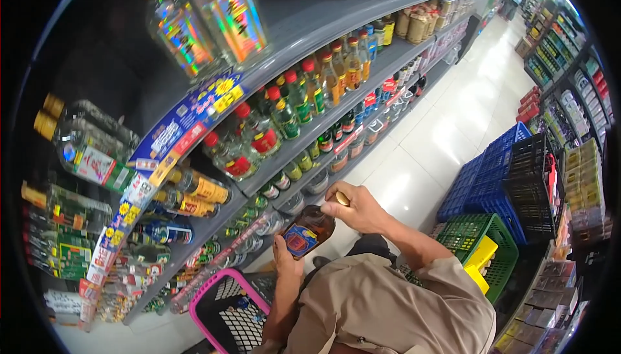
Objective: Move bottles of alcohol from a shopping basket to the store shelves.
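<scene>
A flat glass bottle of brown liquor (pixel 310 230) with a blue label is held tilted in front of my body. My left hand (pixel 289 259) supports its lower end, with the thumb along the side. At the other end, my right hand (pixel 353 207) grips the neck just below the gold cap (pixel 342 198). Part of the bottle's base is hidden by the left hand. Left of my left forearm stands a black mesh shopping basket with a pink rim (pixel 195 300), holding a few small items.
Curved grey shelves (pixel 291 29) full of bottles run along the left. Two clear bottles (pixel 233 19) stand near the upper shelf's edge. Blue plastic crates (pixel 485 174) and a green crate (pixel 504 257) with yellow packages stand at right. A tiled aisle (pixel 427 140) stretches between.
</scene>
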`<action>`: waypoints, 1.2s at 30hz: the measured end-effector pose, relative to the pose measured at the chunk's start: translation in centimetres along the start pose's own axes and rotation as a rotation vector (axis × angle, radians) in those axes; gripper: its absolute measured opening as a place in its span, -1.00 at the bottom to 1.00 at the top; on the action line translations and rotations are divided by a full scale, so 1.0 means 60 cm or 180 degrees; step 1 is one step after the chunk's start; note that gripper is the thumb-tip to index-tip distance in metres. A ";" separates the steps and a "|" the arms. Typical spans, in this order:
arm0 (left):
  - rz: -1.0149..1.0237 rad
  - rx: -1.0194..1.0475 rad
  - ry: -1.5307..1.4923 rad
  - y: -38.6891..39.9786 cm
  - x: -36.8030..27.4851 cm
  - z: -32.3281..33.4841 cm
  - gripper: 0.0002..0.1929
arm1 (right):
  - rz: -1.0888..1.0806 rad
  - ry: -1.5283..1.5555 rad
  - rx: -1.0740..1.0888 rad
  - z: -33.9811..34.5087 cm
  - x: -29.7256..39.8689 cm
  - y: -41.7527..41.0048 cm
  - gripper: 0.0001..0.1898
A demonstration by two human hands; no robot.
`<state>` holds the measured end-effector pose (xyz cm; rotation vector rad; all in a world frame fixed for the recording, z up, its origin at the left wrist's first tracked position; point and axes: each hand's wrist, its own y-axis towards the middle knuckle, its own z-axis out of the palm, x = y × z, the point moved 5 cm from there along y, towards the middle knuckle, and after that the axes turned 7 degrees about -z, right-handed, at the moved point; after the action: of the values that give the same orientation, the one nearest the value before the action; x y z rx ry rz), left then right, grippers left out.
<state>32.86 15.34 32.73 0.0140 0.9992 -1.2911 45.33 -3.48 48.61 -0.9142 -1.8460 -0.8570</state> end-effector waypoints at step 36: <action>-0.0412 0.3074 0.1009 0.163 0.136 0.731 -0.32 | -0.0191 0.1536 -0.1230 -0.613 -0.141 0.235 -0.58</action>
<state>66.61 -10.66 49.15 0.9266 0.5507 -1.8205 74.93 -29.40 57.42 -0.7932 -1.3180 -1.3698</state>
